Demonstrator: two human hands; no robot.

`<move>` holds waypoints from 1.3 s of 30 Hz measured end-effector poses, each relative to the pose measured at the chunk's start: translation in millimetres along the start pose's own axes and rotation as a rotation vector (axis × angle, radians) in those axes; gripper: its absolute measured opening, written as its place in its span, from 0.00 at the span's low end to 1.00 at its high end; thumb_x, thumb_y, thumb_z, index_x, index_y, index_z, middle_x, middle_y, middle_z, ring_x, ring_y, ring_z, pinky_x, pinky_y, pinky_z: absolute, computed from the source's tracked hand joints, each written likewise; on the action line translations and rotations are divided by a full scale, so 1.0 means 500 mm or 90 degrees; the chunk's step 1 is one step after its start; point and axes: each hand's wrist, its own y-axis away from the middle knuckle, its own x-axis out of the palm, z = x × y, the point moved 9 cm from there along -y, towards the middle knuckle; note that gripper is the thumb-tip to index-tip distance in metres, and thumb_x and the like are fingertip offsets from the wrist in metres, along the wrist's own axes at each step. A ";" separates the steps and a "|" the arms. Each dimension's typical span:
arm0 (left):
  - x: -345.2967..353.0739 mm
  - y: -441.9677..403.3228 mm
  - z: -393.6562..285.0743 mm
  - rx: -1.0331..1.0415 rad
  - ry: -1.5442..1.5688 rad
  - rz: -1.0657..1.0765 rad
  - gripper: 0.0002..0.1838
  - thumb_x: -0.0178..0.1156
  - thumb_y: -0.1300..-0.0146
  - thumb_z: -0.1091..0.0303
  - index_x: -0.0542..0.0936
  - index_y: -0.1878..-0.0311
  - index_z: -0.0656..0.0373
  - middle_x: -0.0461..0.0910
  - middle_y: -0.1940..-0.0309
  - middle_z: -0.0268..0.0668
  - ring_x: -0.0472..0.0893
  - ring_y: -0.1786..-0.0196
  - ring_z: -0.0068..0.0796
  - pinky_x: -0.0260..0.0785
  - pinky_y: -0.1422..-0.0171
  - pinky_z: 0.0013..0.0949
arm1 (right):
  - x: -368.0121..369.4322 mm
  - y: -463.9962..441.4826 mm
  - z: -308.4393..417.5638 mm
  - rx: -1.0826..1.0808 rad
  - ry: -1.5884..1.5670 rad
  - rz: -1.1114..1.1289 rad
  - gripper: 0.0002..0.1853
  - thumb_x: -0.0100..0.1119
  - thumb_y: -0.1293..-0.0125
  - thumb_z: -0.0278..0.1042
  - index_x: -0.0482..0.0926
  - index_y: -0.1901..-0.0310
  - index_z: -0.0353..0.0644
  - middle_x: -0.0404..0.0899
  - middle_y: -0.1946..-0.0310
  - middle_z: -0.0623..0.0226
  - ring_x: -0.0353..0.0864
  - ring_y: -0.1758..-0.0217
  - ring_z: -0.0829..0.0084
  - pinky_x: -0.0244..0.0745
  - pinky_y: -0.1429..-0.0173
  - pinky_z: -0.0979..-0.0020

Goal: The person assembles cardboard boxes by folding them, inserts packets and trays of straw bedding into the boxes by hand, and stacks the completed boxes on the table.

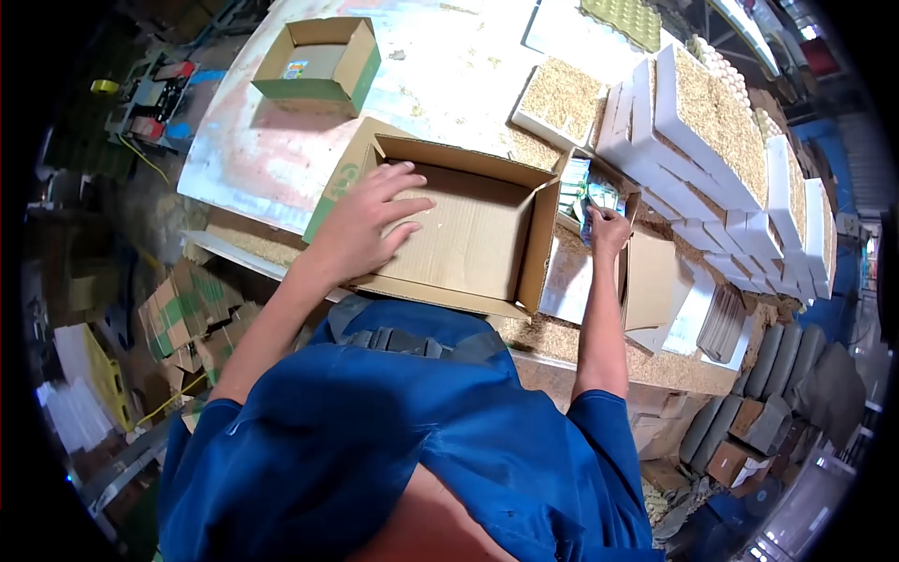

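At far left, flattened cardboard pieces (192,304) with green printing lie below the bench (449,56), whose whitish top is stained and strewn with crumbs. Near its upper left stands a small open box (363,86), brown inside and green low on its outer walls, with a blue-and-white label or packet (296,70) in it, too small to read.

Before the person, at the bench's near edge, sits a large open cardboard box (459,234), plain tan inside, its bottom faintly ribbed. Its left outer side bears a green panel with a paler rounded mark, not legible. The left hand (379,206) reaches over that side, fingers spread apart, gripping nothing.

Just right of the large box, a smaller carton (634,204) holds glossy packets (574,178) in blue, green and white; their lettering cannot be made out. The right hand (609,232) is there, fingers drawn together on a bluish packet (587,228). Farther right rise stacked white trays (693,169) filled with tan, crumbly material.
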 end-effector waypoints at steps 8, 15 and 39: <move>-0.040 0.057 0.076 -0.165 0.162 -0.180 0.35 0.59 0.41 0.79 0.65 0.28 0.56 0.62 0.28 0.47 0.62 0.26 0.45 0.56 0.24 0.40 | -0.088 0.030 0.009 -0.004 -0.130 -0.152 0.09 0.63 0.42 0.26 0.87 0.60 0.37 0.87 0.66 0.55 0.87 0.64 0.67 0.78 0.55 0.70; 0.041 0.073 0.147 -0.238 0.472 -0.239 0.34 0.53 0.34 0.74 0.57 0.25 0.61 0.59 0.26 0.50 0.63 0.26 0.40 0.54 0.24 0.37 | -0.269 0.065 0.188 0.063 -0.470 -0.240 0.07 0.71 0.44 0.22 0.86 0.65 0.28 0.83 0.75 0.68 0.78 0.74 0.81 0.75 0.66 0.79; 0.122 0.101 0.170 -0.197 0.612 -0.140 0.27 0.38 0.21 0.53 0.54 0.22 0.45 0.50 0.22 0.40 0.49 0.21 0.35 0.43 0.21 0.35 | -0.047 0.301 0.282 0.275 -0.602 0.334 0.27 0.45 0.23 0.47 0.67 0.33 0.35 0.74 0.40 0.58 0.75 0.39 0.68 0.73 0.39 0.69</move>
